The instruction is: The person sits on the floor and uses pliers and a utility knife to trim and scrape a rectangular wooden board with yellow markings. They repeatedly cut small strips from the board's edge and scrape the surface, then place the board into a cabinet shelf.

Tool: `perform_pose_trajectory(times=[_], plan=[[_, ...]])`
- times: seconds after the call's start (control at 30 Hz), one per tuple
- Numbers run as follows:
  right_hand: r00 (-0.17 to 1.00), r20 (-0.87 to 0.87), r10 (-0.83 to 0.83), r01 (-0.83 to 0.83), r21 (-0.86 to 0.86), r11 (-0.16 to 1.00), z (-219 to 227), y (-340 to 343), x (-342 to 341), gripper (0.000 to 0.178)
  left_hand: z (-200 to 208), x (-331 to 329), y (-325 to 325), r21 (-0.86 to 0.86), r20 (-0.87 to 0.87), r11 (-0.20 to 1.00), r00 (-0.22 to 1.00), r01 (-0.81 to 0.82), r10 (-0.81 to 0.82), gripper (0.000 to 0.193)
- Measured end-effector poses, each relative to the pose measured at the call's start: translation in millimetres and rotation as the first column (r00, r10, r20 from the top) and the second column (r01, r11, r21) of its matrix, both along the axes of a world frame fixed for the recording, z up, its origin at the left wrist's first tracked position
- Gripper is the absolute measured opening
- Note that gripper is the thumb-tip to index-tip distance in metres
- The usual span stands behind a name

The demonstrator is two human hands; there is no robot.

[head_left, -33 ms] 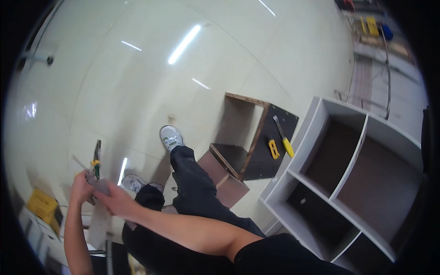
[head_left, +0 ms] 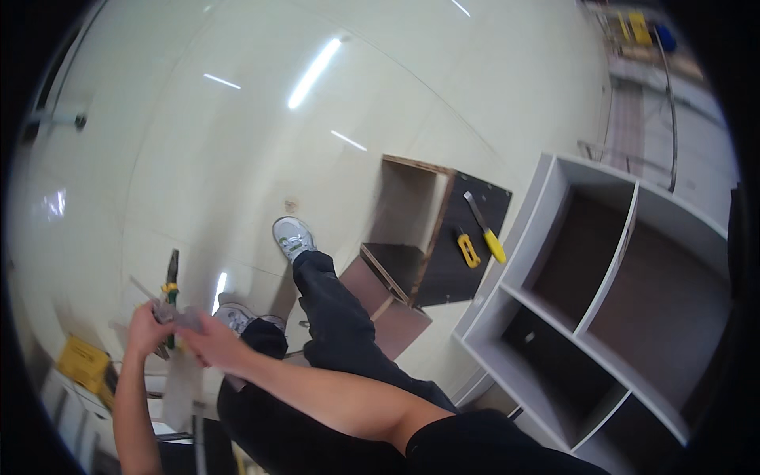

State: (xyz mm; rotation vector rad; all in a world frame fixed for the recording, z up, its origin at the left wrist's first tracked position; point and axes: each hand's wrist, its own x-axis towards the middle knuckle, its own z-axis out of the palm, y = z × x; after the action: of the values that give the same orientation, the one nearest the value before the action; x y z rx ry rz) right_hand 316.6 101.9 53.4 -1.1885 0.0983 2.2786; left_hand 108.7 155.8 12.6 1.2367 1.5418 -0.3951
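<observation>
At the lower left, my left hand (head_left: 146, 329) and my right hand (head_left: 215, 343) are close together, fingers closed round a blurred greyish piece (head_left: 188, 319) whose kind I cannot make out. A pair of pliers (head_left: 172, 273) with green and yellow handles points away just past my fingers. Whether a hand touches the pliers, I cannot tell. Below the hands a pale, flat strip (head_left: 182, 388) extends toward me; its join to the greyish piece is hidden.
A dark open wooden box (head_left: 431, 229) stands right of my feet, bearing a yellow-handled chisel (head_left: 485, 227) and a yellow cutter (head_left: 468, 249). A white compartment shelf (head_left: 541, 305) fills the right side. A yellow box (head_left: 82, 362) sits at the lower left.
My hands have shifted slightly down and to the right in the picture, and more of the pliers' handles shows. The box and its tools appear slightly higher; the view has moved a little.
</observation>
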Motion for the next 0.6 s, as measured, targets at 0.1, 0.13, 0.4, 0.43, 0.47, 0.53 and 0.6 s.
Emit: perform_pose_trajectory(times=[0.1,0.13,0.4,0.43,0.47,0.53,0.6], plan=[[0.966,0.094,-0.241,0.258,-0.281,0.924,-14,-14,93,0.027,14,39,15,-0.234,-0.02,0.969,0.997,0.073,-0.08,0.033],[0.936,0.16,-0.313,0.35,-0.34,0.873,-6,-17,132,0.03,23,55,20,-0.273,-0.02,0.956,0.993,0.109,-0.119,0.033],[0.137,0.516,-0.846,0.991,-0.061,0.123,64,-128,344,0.028,100,329,59,-0.167,0.109,0.745,0.763,0.646,-0.637,0.056],[0.035,0.645,-0.763,0.999,-0.048,0.005,52,-158,345,0.027,112,373,59,-0.098,0.156,0.627,0.634,0.773,-0.758,0.061],[-0.049,0.758,-0.65,0.994,-0.028,-0.108,41,-190,342,0.026,121,412,56,-0.025,0.196,0.49,0.485,0.871,-0.852,0.066],[-0.101,0.828,-0.551,0.964,-0.056,-0.261,27,-231,325,0.021,139,469,39,0.037,0.215,0.269,0.255,0.962,-0.943,0.069],[-0.18,0.872,-0.456,0.935,0.008,-0.355,4,-262,297,0.016,144,500,10,0.095,0.225,0.154,0.129,0.983,-0.966,0.071]])
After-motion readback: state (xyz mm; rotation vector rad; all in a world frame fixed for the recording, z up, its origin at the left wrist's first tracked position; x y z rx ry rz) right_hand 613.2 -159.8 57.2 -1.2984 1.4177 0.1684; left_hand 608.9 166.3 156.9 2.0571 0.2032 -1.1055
